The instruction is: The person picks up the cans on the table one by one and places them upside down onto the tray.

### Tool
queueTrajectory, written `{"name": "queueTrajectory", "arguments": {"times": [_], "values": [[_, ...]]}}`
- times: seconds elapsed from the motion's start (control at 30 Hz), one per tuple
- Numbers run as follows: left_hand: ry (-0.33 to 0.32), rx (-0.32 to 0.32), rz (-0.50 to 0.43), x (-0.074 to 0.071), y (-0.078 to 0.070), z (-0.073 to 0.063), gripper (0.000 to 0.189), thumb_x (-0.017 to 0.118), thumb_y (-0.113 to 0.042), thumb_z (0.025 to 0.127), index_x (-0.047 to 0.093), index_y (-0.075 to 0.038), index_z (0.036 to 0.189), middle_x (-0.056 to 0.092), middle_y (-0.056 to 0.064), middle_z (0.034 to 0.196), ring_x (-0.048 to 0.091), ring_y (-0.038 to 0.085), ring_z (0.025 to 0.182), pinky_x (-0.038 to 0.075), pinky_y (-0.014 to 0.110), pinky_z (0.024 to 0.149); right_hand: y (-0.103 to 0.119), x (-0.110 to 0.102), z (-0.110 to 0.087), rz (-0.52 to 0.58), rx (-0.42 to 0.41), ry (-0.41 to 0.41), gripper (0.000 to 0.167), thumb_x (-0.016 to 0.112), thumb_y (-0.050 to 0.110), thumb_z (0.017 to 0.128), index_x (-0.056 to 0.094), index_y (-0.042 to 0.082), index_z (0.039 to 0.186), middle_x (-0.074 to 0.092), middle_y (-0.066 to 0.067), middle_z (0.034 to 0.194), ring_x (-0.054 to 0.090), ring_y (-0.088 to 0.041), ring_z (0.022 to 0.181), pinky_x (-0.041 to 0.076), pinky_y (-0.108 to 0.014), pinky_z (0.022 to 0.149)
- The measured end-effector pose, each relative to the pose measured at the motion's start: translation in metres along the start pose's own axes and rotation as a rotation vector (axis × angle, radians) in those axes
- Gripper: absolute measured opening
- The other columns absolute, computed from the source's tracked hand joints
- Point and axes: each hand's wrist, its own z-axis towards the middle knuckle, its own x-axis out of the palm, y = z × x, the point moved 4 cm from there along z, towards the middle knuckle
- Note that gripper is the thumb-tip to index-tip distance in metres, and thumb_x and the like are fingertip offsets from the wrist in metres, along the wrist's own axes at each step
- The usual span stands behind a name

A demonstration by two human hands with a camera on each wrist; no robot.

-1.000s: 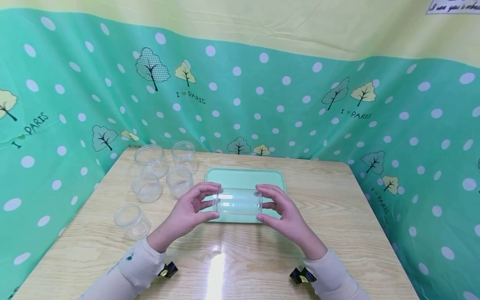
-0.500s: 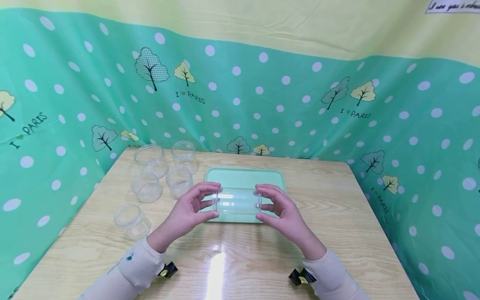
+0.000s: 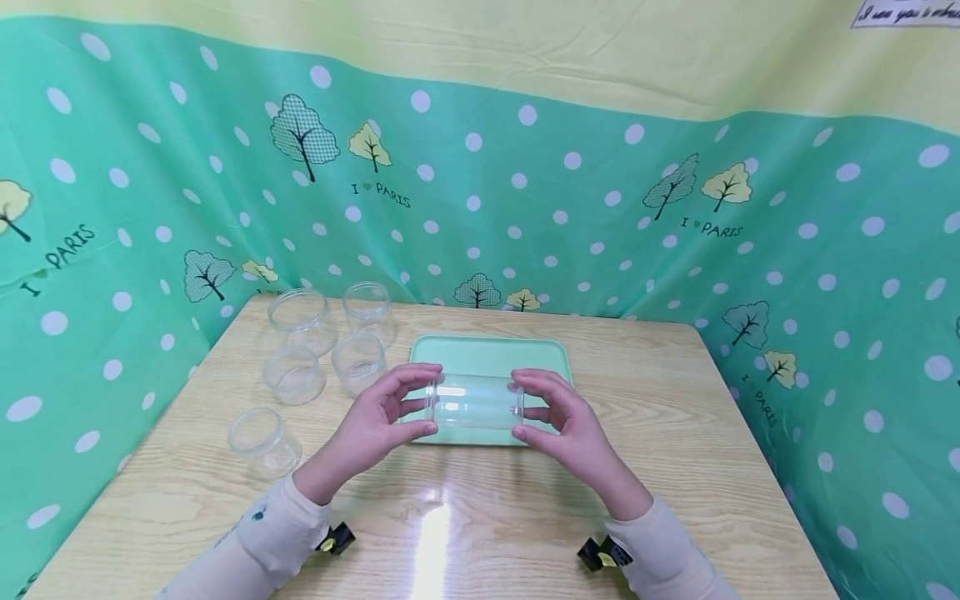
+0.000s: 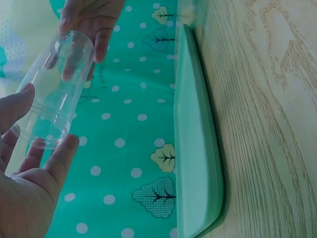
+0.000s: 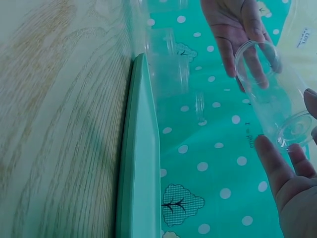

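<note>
Head view shows a clear jar point(image 3: 476, 402) sideways between left hand point(image 3: 378, 418) and right hand point(image 3: 566, 418), each grip pinching an end.

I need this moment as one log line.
jar: sideways above tray; left hand: holds rim; right hand: holds base; table: five other jars

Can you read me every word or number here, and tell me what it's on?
"I (heart) PARIS": on the green cloth, several times.
"I ... you ...": on the white patch, top right; the rest is too blurred.
Small writing on the yellow cloth, right wrist view: too blurred.
Held jar: no writing visible.
</note>
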Motion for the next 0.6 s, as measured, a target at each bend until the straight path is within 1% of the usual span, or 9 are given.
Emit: {"name": "queueTrajectory", "arguments": {"times": [0.13, 0.3, 0.4, 0.6], "values": [[-0.004, -0.004, 0.016, -0.0002, 0.0007, 0.0004, 0.057, 0.079, 0.003, 0.086, 0.055, -0.002, 0.138, 0.048, 0.012, 0.151, 0.051, 0.025, 0.138, 0.052, 0.033, 0.107, 0.0016, 0.0005, -0.0005, -0.026, -0.015, -0.003, 0.063, 0.078, -0.002, 0.088, 0.056, 0.016, 0.144, 0.052, -0.006, 0.146, 0.055, -0.025, 0.132, 0.056, -0.035, 0.101], [0.001, 0.019, 0.022, -0.0003, 0.0002, 0.0009, 0.063, 0.080, 0.005, 0.084, 0.053, -0.001, 0.141, 0.048, 0.016, 0.151, 0.050, 0.024, 0.137, 0.052, 0.034, 0.106, 0.0019, -0.0005, 0.0002, -0.022, -0.017, -0.003, 0.063, 0.078, -0.002, 0.088, 0.056, 0.016, 0.144, 0.053, -0.006, 0.145, 0.056, -0.024, 0.131, 0.056, -0.035, 0.101], [0.001, 0.008, 0.032, -0.0007, -0.0001, 0.0011, 0.068, 0.081, 0.003, 0.084, 0.051, -0.004, 0.144, 0.049, 0.014, 0.150, 0.051, 0.022, 0.137, 0.053, 0.033, 0.106, 0.0013, -0.0011, 0.0005, -0.014, -0.016, -0.002, 0.063, 0.079, 0.000, 0.088, 0.056, 0.016, 0.144, 0.053, -0.006, 0.144, 0.056, -0.024, 0.131, 0.057, -0.036, 0.100], [0.012, 0.005, 0.041, -0.0015, 0.0002, 0.0002, 0.068, 0.081, 0.003, 0.084, 0.051, -0.005, 0.144, 0.047, 0.018, 0.153, 0.050, 0.023, 0.138, 0.053, 0.033, 0.105, 0.0030, -0.0009, 0.0004, -0.009, -0.015, 0.002, 0.064, 0.079, 0.000, 0.087, 0.056, 0.017, 0.144, 0.054, -0.005, 0.143, 0.056, -0.025, 0.131, 0.057, -0.037, 0.100]]}}
